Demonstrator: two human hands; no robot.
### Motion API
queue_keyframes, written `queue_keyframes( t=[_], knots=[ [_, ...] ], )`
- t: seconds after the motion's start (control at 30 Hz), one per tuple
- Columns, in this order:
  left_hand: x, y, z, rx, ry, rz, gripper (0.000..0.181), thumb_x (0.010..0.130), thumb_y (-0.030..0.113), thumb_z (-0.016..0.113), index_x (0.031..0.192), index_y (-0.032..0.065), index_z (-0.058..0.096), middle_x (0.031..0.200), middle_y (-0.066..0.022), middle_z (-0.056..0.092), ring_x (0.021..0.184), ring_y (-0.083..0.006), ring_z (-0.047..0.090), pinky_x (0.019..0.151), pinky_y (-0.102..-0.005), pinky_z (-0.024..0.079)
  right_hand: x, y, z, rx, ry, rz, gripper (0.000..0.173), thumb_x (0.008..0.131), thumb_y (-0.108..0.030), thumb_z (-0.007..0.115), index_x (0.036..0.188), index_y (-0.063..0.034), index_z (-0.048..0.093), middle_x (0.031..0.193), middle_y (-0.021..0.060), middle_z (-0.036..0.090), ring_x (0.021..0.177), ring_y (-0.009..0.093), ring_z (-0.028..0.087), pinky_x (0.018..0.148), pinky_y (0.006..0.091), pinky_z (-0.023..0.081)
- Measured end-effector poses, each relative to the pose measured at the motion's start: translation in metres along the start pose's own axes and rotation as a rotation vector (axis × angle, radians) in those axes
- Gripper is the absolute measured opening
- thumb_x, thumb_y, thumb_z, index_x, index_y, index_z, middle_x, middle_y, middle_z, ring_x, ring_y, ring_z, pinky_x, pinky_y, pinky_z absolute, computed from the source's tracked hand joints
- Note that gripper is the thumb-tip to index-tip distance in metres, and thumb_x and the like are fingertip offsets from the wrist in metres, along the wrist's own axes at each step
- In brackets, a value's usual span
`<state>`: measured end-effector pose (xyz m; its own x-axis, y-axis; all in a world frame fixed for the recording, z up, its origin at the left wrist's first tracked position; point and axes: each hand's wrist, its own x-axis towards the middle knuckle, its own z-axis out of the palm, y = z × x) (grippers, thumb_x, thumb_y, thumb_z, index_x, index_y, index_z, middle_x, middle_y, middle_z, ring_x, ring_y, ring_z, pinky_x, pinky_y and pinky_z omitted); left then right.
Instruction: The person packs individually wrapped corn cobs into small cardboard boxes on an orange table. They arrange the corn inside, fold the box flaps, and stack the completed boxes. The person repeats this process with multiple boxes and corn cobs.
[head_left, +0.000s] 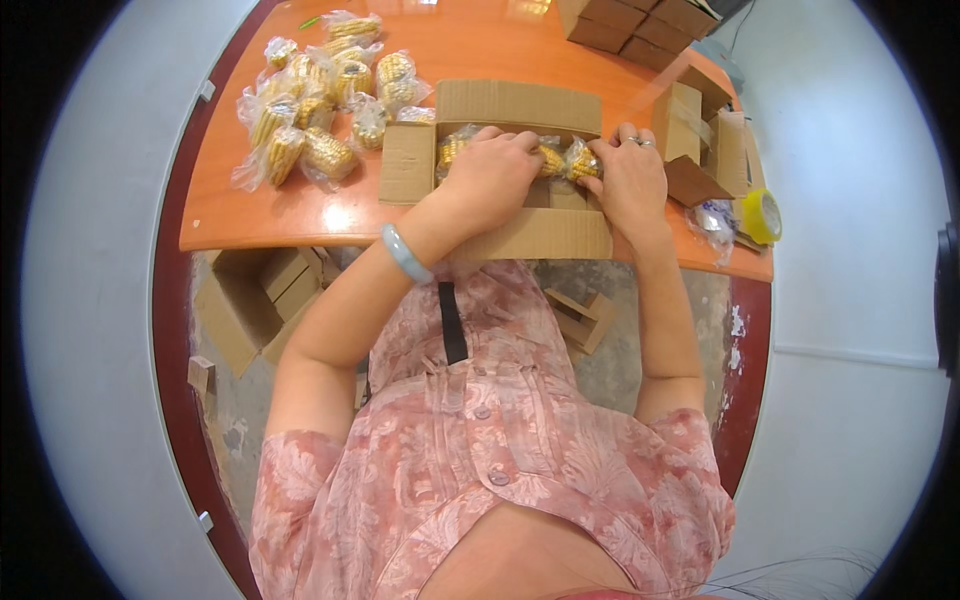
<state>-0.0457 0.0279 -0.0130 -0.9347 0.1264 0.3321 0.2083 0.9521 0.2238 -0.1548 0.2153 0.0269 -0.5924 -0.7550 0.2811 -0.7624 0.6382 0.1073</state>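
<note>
An open cardboard box (517, 101) lies at the table's front edge with its flaps spread. Inside, a row of plastic-wrapped corn pieces runs along its far side. My left hand (495, 176), with a pale bangle on the wrist, reaches into the box over the middle of the row; its fingertips are partly hidden. At the box's right end, my right hand (628, 176) has its thumb and fingers around a wrapped corn piece (581, 160). More wrapped corn pieces (330, 154) lie loose on the table to the left of the box.
The orange table (262, 217) bears stacked cardboard boxes (645, 30) at the back right. Another open box (682, 120), a plastic bag (714, 223) and a roll of yellow tape (763, 216) lie at the right. On the floor is a large open carton (240, 307) with cardboard pieces (585, 322) further right.
</note>
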Motion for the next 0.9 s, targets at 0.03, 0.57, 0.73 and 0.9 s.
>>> queue_keyframes(
  t=[0.03,0.57,0.73,0.9],
  knots=[
    [0.0,0.001,-0.002,0.005,0.005,-0.001,0.031,0.087,0.009,0.057,0.114,0.0058,0.072,0.118,-0.0115,0.066,0.11,-0.032,0.063,0.099,-0.0425,0.046,0.002,-0.003,0.0,0.002,-0.012,0.009,0.037,0.07,-0.026,0.089,0.097,-0.0065,0.072,0.105,0.0115,0.062,0.104,0.03,0.059,0.089,0.0406,0.051],
    [-0.022,-0.06,-0.075,-0.226,0.397,-0.141,0.019,0.086,0.004,0.07,0.104,0.0043,0.077,0.107,-0.0125,0.074,0.108,-0.0312,0.066,0.097,-0.0408,0.052,-0.023,-0.013,-0.041,0.291,0.163,0.066,0.048,0.083,-0.014,0.078,0.127,-0.0032,0.064,0.119,0.0153,0.063,0.113,0.035,0.059,0.094,0.0441,0.049],
    [-0.058,-0.161,-0.096,-0.229,0.457,-0.57,0.019,0.086,0.008,0.072,0.103,0.0053,0.078,0.102,-0.0146,0.076,0.099,-0.0294,0.07,0.092,-0.0398,0.054,-0.027,-0.029,-0.046,0.539,0.179,-0.048,0.038,0.084,-0.013,0.077,0.12,-0.0042,0.068,0.116,0.0135,0.065,0.108,0.034,0.061,0.094,0.0433,0.049],
    [-0.071,-0.16,-0.082,0.015,0.124,-0.531,0.032,0.079,0.026,0.08,0.105,0.007,0.076,0.095,-0.014,0.075,0.097,-0.0333,0.067,0.09,-0.0431,0.054,-0.029,-0.034,-0.035,0.582,0.193,-0.084,0.034,0.083,-0.011,0.077,0.115,-0.0034,0.069,0.115,0.0123,0.067,0.107,0.033,0.062,0.09,0.0422,0.05]
  ],
)
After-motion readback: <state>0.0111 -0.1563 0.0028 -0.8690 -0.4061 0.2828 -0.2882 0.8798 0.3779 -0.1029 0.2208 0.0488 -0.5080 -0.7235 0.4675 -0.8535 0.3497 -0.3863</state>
